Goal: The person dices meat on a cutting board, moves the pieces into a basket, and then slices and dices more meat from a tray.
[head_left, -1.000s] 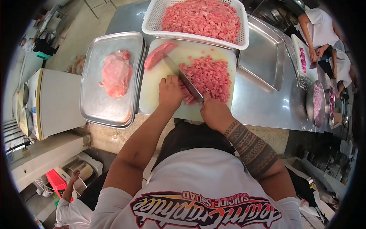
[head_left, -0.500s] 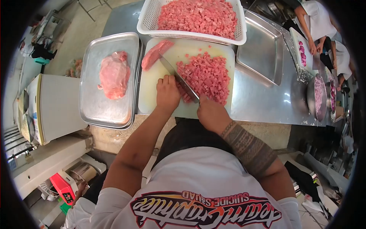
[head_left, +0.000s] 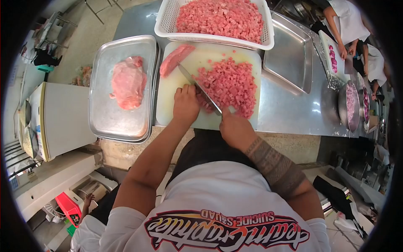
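My right hand (head_left: 237, 131) is closed around the handle of a kitchen knife (head_left: 208, 99), whose blade slants up and left across a pale cutting board (head_left: 167, 101). Beside the blade, my left hand (head_left: 186, 104) rests on the board with its fingers curled; whatever lies under them is hidden. Right of the knife spreads a pile of diced pink meat (head_left: 233, 82). A thick strip of raw meat (head_left: 176, 59) lies at the board's upper left, just beyond the knife tip.
Behind the board stands a white perforated basket (head_left: 214, 39) heaped with diced meat. To the left, a metal tray (head_left: 100, 101) bears a raw slab (head_left: 128, 82). An upright-rimmed metal pan (head_left: 287, 54) sits right. Co-workers' hands (head_left: 347, 50) work near red onions and bowls (head_left: 349, 107).
Both hands and the knife keep nearly the same pose, with the right hand slightly lower. The whole view has shifted a little.
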`<state>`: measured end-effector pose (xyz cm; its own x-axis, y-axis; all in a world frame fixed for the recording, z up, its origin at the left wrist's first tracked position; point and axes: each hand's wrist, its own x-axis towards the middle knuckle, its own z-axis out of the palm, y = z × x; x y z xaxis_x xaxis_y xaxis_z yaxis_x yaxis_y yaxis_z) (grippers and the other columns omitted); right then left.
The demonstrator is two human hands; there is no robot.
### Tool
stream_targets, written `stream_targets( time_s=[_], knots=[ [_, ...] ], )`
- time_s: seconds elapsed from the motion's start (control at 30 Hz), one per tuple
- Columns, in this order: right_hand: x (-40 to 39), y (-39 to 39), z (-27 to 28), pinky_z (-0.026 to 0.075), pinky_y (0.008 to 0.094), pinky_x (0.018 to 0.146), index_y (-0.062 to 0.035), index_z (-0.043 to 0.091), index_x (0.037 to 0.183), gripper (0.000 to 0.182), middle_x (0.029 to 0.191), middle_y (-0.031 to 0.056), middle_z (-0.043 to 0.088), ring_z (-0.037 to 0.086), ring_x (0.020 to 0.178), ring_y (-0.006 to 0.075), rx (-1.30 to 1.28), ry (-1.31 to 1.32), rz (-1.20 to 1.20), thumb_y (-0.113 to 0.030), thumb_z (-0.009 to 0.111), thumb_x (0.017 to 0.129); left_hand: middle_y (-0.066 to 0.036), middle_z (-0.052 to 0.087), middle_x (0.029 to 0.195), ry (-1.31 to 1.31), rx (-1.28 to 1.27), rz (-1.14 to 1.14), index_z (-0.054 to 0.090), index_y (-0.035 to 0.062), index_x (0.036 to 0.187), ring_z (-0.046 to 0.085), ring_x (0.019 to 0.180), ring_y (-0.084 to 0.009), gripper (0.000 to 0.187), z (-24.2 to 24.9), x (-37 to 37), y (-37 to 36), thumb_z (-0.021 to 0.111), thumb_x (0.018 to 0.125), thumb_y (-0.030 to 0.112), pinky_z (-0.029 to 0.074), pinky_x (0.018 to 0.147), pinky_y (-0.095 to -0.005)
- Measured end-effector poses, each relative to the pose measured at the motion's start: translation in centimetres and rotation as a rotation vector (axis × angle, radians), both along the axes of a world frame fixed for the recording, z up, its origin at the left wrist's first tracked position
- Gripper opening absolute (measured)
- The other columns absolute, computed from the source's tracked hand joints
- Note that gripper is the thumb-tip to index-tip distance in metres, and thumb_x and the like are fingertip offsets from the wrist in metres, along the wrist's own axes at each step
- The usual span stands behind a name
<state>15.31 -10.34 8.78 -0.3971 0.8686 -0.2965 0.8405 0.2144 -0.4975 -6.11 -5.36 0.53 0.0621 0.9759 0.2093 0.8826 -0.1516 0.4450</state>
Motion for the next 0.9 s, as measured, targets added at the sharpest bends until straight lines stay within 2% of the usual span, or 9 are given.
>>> stream_targets(
  time_s=[0.1,0.27,0.37,0.47,0.53,0.7,0.77,0.9],
  knots=[
    [-0.1,0.7,0.8,0.055,0.0587,0.073,0.0055,0.051,0.117,0.028,0.085,0.0288,0.07,0.07,0.081,0.0482,-0.013,-0.039,-0.031,-0.014,0.057,0.097,-0.018,0.065,0.11,-0.026,-0.149,-0.066,0.061,0.0012,0.11,0.061,0.1,-0.0403,0.02,0.5,-1.3,0.6,0.057,0.091,0.005,0.05,0.093,-0.0502],
    [1.1,-2.6,7.5,0.055,0.0598,0.073,0.0054,0.052,0.117,0.028,0.087,0.0289,0.07,0.07,0.081,0.0494,-0.123,-0.125,0.001,-0.013,0.057,0.097,-0.021,0.065,0.112,-0.097,-0.256,-0.082,0.059,-0.0003,0.113,0.062,0.105,-0.0431,0.022,1.3,-2.4,0.5,0.057,0.09,0.001,0.051,0.095,-0.0525],
    [1.0,-2.5,4.7,0.055,0.0604,0.075,0.0059,0.052,0.117,0.028,0.088,0.0284,0.071,0.07,0.083,0.0501,-0.166,-0.106,-0.014,-0.014,0.057,0.098,-0.021,0.065,0.112,-0.13,-0.238,-0.115,0.061,-0.0004,0.113,0.062,0.108,-0.0429,0.022,0.8,-2.8,0.5,0.057,0.091,0.0,0.051,0.096,-0.0524],
    [-0.7,-0.9,0.8,0.059,0.0552,0.07,0.0057,0.055,0.122,0.033,0.087,0.0264,0.072,0.074,0.082,0.0441,0.036,-0.081,0.033,-0.011,0.057,0.094,-0.023,0.068,0.111,-0.146,-0.177,-0.156,0.067,-0.0008,0.11,0.065,0.105,-0.0443,0.02,1.6,-3.1,0.5,0.06,0.091,0.001,0.052,0.094,-0.0528],
    [-0.9,0.1,0.2,0.058,0.0551,0.07,0.0061,0.054,0.125,0.036,0.087,0.0255,0.072,0.073,0.081,0.0442,0.05,-0.088,0.012,-0.012,0.057,0.094,-0.023,0.069,0.11,-0.171,-0.197,-0.15,0.07,-0.0008,0.109,0.066,0.104,-0.0446,0.019,2.0,-3.1,0.1,0.063,0.092,0.002,0.053,0.093,-0.0524],
    [0.1,-1.8,2.8,0.058,0.0548,0.069,0.0042,0.055,0.123,0.034,0.084,0.0234,0.071,0.072,0.078,0.0441,0.095,-0.085,-0.022,-0.013,0.058,0.094,-0.022,0.069,0.11,-0.205,-0.261,-0.02,0.071,0.0007,0.11,0.068,0.106,-0.0423,0.018,2.1,-3.0,-0.9,0.063,0.094,0.005,0.055,0.093,-0.0498],
    [0.1,-3.3,6.0,0.058,0.0545,0.068,0.003,0.055,0.12,0.031,0.083,0.0228,0.07,0.072,0.077,0.044,0.057,-0.122,-0.01,-0.013,0.059,0.094,-0.021,0.066,0.112,-0.171,-0.328,-0.055,0.068,0.0006,0.112,0.067,0.109,-0.0416,0.025,2.2,-3.2,-1.0,0.071,0.088,0.005,0.055,0.095,-0.0497],
    [-0.1,-3.9,6.5,0.058,0.0538,0.067,0.0042,0.054,0.127,0.038,0.085,0.023,0.071,0.072,0.076,0.044,-0.018,-0.166,0.061,-0.012,0.061,0.093,-0.02,0.064,0.117,-0.118,-0.338,-0.1,0.066,0.0008,0.114,0.066,0.112,-0.0414,0.035,1.5,-3.2,-0.7,0.079,0.082,0.008,0.055,0.099,-0.0481]
  ],
)
